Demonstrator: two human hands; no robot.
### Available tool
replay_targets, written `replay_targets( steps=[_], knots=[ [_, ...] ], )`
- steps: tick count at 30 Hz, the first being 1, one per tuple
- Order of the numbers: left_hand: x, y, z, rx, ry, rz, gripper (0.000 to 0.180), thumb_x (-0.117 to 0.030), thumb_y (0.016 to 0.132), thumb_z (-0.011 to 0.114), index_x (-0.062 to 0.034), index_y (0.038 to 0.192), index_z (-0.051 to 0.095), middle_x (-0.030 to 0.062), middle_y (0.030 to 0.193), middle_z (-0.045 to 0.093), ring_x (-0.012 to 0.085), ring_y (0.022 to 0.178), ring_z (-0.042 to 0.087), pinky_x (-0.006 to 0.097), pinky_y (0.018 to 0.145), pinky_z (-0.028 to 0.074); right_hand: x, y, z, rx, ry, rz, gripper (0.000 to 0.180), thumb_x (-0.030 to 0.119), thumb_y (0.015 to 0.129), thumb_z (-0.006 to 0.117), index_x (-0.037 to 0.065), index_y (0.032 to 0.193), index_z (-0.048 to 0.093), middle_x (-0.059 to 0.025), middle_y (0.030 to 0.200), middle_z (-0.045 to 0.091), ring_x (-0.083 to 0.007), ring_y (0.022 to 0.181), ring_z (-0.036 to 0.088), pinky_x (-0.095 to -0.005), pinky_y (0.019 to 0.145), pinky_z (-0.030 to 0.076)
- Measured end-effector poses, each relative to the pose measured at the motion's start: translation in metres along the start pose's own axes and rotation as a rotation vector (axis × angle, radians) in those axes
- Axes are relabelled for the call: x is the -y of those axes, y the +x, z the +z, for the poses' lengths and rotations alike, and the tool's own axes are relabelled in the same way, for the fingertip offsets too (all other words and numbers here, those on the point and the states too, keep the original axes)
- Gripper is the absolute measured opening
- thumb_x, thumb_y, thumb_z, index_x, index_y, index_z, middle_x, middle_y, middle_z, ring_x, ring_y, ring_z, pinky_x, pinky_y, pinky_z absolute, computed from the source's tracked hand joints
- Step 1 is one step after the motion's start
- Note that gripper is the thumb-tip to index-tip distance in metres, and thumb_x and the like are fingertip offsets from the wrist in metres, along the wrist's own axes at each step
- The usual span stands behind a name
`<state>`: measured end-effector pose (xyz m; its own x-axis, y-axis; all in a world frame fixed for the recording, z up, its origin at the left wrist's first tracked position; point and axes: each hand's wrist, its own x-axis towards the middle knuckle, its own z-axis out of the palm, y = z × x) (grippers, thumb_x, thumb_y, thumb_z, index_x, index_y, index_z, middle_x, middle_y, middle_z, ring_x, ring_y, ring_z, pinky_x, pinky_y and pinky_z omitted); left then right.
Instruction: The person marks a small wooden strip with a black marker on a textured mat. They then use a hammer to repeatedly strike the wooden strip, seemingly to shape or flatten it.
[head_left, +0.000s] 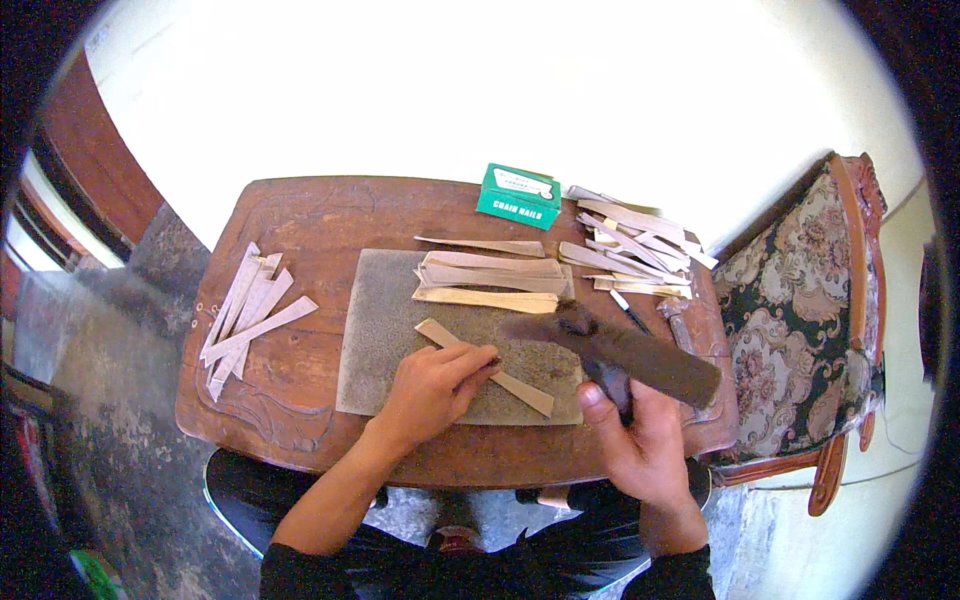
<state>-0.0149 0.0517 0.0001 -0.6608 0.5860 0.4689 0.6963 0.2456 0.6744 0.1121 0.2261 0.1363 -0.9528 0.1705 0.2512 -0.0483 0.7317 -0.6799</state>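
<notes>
A tan tapered strip point(522, 394) lies slantwise on a grey speckled slab point(375, 330) on the table. My left hand point(440, 388) rests over the strip, its thumb and fingers pinched together; something small and dark shows at the fingertips, too small to name. In my right hand point(645, 440) is a hammer point(640, 358) with a long dark brown head, gripped by its black handle and raised above the slab's right side. Beyond my left hand, several similar strips point(490, 275) lie side by side across the slab's far part.
The carved wooden table point(320, 215) carries a bundle of strips point(250, 315) at left and a looser pile point(640, 245) at far right. A green nail box point(518, 197) stands at the back. A pen point(630, 308) lies near the right pile. A floral-upholstered chair point(785, 310) stands right.
</notes>
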Motion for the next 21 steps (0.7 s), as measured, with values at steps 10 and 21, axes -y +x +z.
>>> replay_targets(
  steps=[10, 21],
  knots=[
    [0.001, 0.000, 0.000, -0.021, -0.030, 0.009, 0.021, -0.013, 0.086, 0.073, -0.0090, 0.106, 0.073, 0.0127, 0.093, 0.073, 0.0332, 0.080, 0.070, 0.041, 0.069, 0.055, 0.006, 0.006, -0.007, -0.024, -0.048, -0.049, 0.029, 0.026, 0.095, 0.065, 0.004, 0.113, 0.065, -0.0230, 0.098, 0.068, -0.0446, 0.088, 0.065, -0.0493, 0.077, 0.052],
    [-0.002, 0.001, -0.001, -0.008, -0.029, -0.004, 0.017, -0.013, 0.087, 0.071, -0.0064, 0.103, 0.073, 0.0134, 0.094, 0.073, 0.0341, 0.082, 0.070, 0.041, 0.073, 0.056, 0.004, 0.000, -0.010, 0.099, -0.033, 0.060, 0.029, 0.023, 0.096, 0.063, 0.003, 0.117, 0.065, -0.0246, 0.097, 0.068, -0.0452, 0.091, 0.066, -0.0491, 0.080, 0.052]
  ],
)
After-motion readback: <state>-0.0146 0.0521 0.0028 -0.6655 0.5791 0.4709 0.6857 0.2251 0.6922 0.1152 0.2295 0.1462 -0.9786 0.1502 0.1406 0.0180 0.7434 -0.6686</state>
